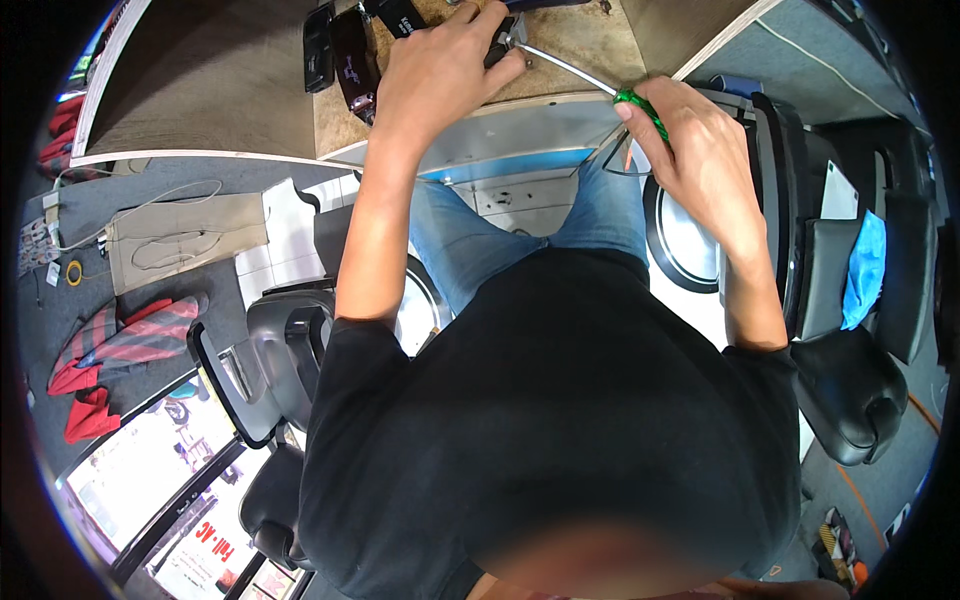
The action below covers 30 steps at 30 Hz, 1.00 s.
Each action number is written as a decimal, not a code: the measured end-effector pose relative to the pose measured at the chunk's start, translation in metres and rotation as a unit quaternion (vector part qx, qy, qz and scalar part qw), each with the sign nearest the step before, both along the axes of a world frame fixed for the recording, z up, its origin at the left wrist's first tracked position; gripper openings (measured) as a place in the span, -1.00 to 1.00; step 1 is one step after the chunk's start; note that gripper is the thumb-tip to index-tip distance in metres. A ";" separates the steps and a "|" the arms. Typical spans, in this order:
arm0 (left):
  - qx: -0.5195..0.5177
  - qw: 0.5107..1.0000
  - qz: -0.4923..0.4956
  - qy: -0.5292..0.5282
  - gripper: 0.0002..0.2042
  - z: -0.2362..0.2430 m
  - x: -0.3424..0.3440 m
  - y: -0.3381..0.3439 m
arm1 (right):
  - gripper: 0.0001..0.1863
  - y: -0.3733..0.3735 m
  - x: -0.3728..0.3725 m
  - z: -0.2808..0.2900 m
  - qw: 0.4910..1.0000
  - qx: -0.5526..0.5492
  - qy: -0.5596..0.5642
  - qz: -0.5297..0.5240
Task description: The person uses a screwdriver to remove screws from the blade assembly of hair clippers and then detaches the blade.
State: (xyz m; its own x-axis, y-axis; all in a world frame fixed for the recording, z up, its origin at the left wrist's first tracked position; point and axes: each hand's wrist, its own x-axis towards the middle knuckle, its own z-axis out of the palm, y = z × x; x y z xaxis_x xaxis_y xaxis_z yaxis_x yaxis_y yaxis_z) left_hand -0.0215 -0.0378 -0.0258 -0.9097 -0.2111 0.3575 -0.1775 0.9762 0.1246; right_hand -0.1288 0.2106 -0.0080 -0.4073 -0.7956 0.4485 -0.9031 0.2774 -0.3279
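Note:
My right hand is wrapped round the green handle of a screwdriver. Its long silver shaft slants up and left, and the tip meets a small dark device with a silver end. My left hand steadies that device on the tabletop, with thumb and fingers closed about it. Most of the device is hidden under this hand, so its exact kind cannot be made out. Left of my left wrist lie a glossy dark maroon device and a slim black device. A black piece sits just beyond my fingers.
The brown worktop has raised wooden side panels. Black salon chairs stand on the right, one draped with a blue cloth. On the left floor are cables, a cardboard sheet and a red-grey cloth.

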 end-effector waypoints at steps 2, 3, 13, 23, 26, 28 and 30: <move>-0.002 1.000 0.002 -0.003 -0.49 0.001 0.000 0.000 | -0.72 0.001 0.000 0.001 1.000 -0.001 0.001 0.009; 0.000 1.000 0.003 -0.007 -0.49 0.002 0.000 0.000 | -0.77 0.001 0.000 0.001 1.000 0.009 -0.015 0.001; 0.001 1.000 0.004 -0.005 -0.48 0.001 0.000 0.001 | -0.74 -0.001 -0.001 -0.005 0.999 0.005 -0.045 -0.006; 0.005 1.000 0.020 -0.006 -0.47 0.001 0.001 0.002 | -0.74 0.000 0.003 -0.005 1.000 -0.006 0.011 -0.012; 0.008 0.999 0.031 -0.016 -0.47 -0.002 -0.001 -0.001 | -0.75 -0.005 0.004 0.001 0.998 -0.009 0.054 -0.016; 0.010 0.999 0.034 -0.006 -0.47 -0.003 -0.001 -0.002 | -0.72 -0.006 0.006 0.001 1.000 0.002 0.015 -0.017; -0.003 1.000 0.028 0.006 -0.49 -0.006 -0.002 -0.003 | -0.74 -0.006 0.006 0.003 1.000 0.002 -0.010 -0.026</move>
